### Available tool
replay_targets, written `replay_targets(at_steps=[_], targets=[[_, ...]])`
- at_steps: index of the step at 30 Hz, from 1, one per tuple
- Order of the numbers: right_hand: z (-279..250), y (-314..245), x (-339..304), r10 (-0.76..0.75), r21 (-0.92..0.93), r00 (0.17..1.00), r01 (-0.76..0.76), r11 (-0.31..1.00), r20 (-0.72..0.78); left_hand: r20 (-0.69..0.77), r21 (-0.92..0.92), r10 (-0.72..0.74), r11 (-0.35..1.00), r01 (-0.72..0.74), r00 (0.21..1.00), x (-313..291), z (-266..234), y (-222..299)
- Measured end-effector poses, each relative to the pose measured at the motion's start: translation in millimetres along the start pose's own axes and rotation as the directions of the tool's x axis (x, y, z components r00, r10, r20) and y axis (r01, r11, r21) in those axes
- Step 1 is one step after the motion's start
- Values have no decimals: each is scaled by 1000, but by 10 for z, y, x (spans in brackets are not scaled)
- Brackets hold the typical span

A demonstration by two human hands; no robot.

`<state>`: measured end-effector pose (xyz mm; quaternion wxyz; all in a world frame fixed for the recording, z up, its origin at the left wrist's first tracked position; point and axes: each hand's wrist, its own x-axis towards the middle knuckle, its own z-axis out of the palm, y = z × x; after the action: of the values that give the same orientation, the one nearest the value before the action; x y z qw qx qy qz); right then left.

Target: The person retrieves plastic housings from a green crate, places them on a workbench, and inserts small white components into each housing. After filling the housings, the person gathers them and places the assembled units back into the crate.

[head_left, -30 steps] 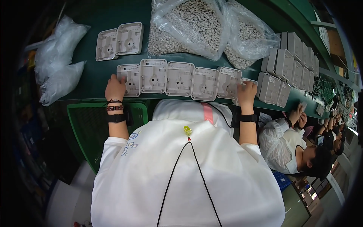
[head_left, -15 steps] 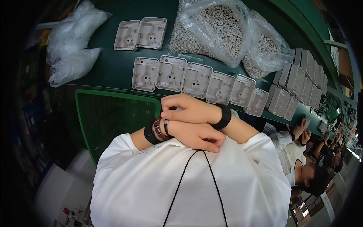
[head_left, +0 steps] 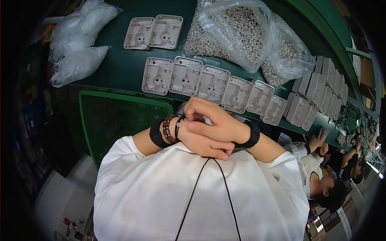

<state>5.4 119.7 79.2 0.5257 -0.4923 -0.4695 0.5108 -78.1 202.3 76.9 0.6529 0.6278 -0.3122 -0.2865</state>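
Note:
My left hand (head_left: 205, 141) lies across the front of my white shirt, its fingers curled in with nothing visible in them. On that wrist are a black band (head_left: 156, 134), a brown beaded bracelet (head_left: 167, 129) and a thin black cord bracelet (head_left: 176, 132) with a small pale bead. Over it, my right hand (head_left: 220, 123) reaches across from the right, wearing a black wristband (head_left: 253, 135). Its bent fingertips are at the cord bracelet, which is drawn up toward them; the exact grip is partly hidden.
A row of grey plastic housings (head_left: 185, 76) lines the green table's near edge; two more (head_left: 165, 33) sit behind. Bags of small beige parts (head_left: 237, 32), clear plastic bags (head_left: 78, 60) and stacked housings (head_left: 315, 88) surround them. A green crate (head_left: 120, 116) stands left. Co-workers (head_left: 321, 184) sit right.
My right hand has shifted right and its fingers have bent round at the left wrist. The cord bracelet is now pulled up toward them. The view has shifted slightly.

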Motion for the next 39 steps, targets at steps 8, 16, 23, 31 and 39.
replay_targets(at_steps=[8, 16, 23, 31, 39], targets=[[17, 34, 41, 70, 53, 997, -71, 996, 13, 16, 230, 128, 965, -128, 992, 121, 21, -63], [-79, 27, 9, -30, 1, 999, 30, 1000, 29, -31, -59, 53, 997, -55, 998, 176, 9, -61], [-195, -49, -85, -44, -2, 996, 44, 999, 77, -124, 150, 78, 987, -59, 989, 161, 13, -89], [-590, -6, -382, -13, -12, 964, 10, 1000, -265, -511, 728, -113, 470, 499, 852, 74, -152, 17], [-170, -333, 13, -286, -677, 958, 214, 704, 6, -631, 667, 259, 662, 341, 732, 160, -199, -237]])
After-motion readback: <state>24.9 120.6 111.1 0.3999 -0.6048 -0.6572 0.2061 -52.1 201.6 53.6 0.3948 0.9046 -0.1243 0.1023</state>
